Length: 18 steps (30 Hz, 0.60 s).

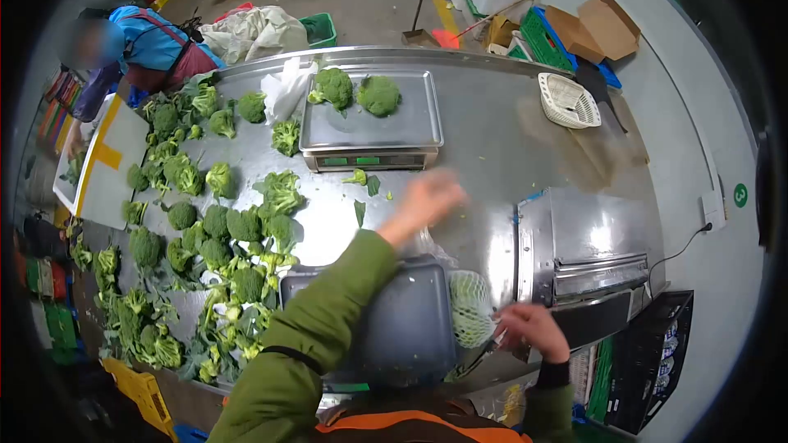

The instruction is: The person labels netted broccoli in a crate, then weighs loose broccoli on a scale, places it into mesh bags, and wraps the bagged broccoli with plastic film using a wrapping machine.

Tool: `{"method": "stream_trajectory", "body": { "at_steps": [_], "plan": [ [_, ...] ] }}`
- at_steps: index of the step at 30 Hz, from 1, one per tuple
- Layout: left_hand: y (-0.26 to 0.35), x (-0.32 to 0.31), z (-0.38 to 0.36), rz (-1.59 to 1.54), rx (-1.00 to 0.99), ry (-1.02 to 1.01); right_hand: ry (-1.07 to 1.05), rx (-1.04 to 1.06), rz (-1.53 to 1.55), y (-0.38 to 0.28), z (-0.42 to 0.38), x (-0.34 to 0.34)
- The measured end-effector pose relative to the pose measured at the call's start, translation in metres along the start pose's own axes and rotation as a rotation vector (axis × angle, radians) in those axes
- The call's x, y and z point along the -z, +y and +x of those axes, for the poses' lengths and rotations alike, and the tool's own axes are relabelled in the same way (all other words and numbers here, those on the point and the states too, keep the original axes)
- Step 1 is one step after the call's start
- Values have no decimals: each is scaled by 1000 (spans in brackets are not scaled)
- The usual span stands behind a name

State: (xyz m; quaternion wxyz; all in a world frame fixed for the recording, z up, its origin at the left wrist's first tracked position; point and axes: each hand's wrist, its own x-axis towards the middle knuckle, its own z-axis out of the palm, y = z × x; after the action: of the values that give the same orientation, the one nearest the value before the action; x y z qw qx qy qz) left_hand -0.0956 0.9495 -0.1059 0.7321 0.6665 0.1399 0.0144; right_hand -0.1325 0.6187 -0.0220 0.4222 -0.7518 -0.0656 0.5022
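My left hand is stretched forward over the metal table, just in front of the scale; motion blurs its fingers. Two broccoli heads lie on the scale's metal tray. Near the table's front edge, my right hand has its fingers bent together at the end of a white foam net that has something green inside. Left of the net is a dark grey tray, partly covered by my left sleeve. Many loose broccoli heads spread over the left side of the table.
A metal machine stands at the right, with a white basket behind it. Beyond the left edge, a person in blue bends beside a white container. A white bag lies left of the scale.
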Motion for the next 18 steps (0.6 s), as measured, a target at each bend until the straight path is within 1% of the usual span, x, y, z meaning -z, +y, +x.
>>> {"method": "stream_trajectory", "body": {
  "at_steps": [1,2,3,4,5,6,7,8,9,10,11,12,13,14,15,16,17,18],
  "plan": [
    [5,35,13,-113,-128,232,37,91,20,-18,21,5],
    [6,76,27,-170,-128,422,70,181,34,-35,43,11],
    [0,82,35,-199,-176,478,94,238,32,-63,70,11],
    [-20,164,59,-230,-106,790,118,294,31,-90,97,13],
    [-15,194,68,-245,-86,942,55,406,93,-98,141,22],
    [-13,225,69,-328,-78,857,60,391,80,-122,175,23],
    [-14,249,78,-341,-47,876,86,452,112,-144,206,22],
    [-15,268,84,-201,-78,855,110,500,173,-165,239,18],
    [-21,295,93,216,-26,779,113,506,181,-188,270,16],
    [-8,298,96,99,50,804,117,515,188,-211,299,13],
    [13,292,96,-18,122,827,166,506,95,-231,328,11],
    [26,287,98,-15,134,836,218,501,-1,-249,353,8],
    [38,279,102,28,209,823,305,516,-80,-268,369,-2],
    [42,270,108,66,278,807,395,535,-164,-286,383,-12],
    [41,262,116,56,274,813,564,632,-376,-296,415,-16],
    [41,254,123,128,269,790,734,728,-590,-297,444,-21],
    [43,249,130,204,261,765,737,736,-596,-300,452,-28],
    [42,247,134,202,254,765,628,679,-662,-304,452,-37]
  ]
}}
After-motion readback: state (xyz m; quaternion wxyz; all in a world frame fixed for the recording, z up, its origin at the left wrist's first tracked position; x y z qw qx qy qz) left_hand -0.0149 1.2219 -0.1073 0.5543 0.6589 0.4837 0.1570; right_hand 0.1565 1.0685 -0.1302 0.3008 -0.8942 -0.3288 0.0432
